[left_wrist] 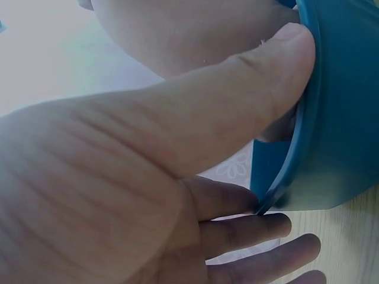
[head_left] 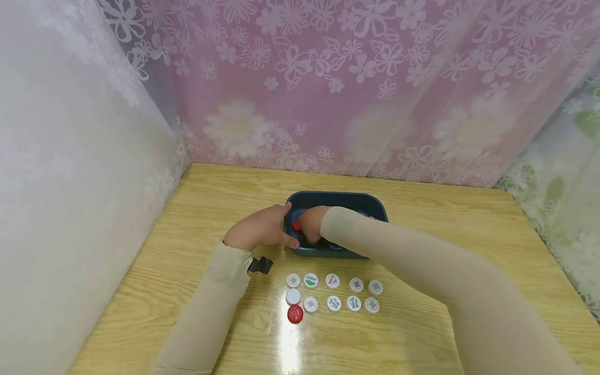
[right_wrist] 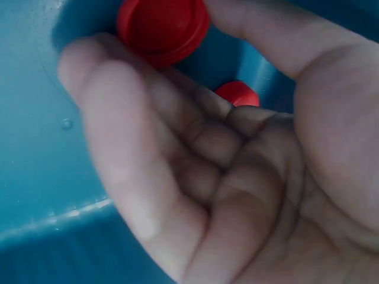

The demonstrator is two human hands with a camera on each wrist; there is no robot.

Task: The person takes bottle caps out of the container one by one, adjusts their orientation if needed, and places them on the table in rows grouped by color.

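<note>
My right hand (head_left: 313, 223) reaches down inside a dark blue-green plastic bin (head_left: 333, 197). In the right wrist view its thumb and fingertips pinch a red bottle cap (right_wrist: 164, 29). A second red cap (right_wrist: 238, 93) shows behind the fingers, partly hidden. My left hand (head_left: 262, 226) lies at the bin's left end, its thumb and index finger touching the rim (left_wrist: 305, 118). Its other fingers (left_wrist: 260, 257) extend loosely outside the wall. The right arm covers part of the bin's interior.
In front of the bin, bottle caps lie in two rough rows: several white printed ones (head_left: 332, 281), a plain white one (head_left: 293, 297) and a red one (head_left: 295, 314). The wooden table (head_left: 225, 192) meets a pink floral curtain (head_left: 328, 104) behind, with pale curtains at both sides.
</note>
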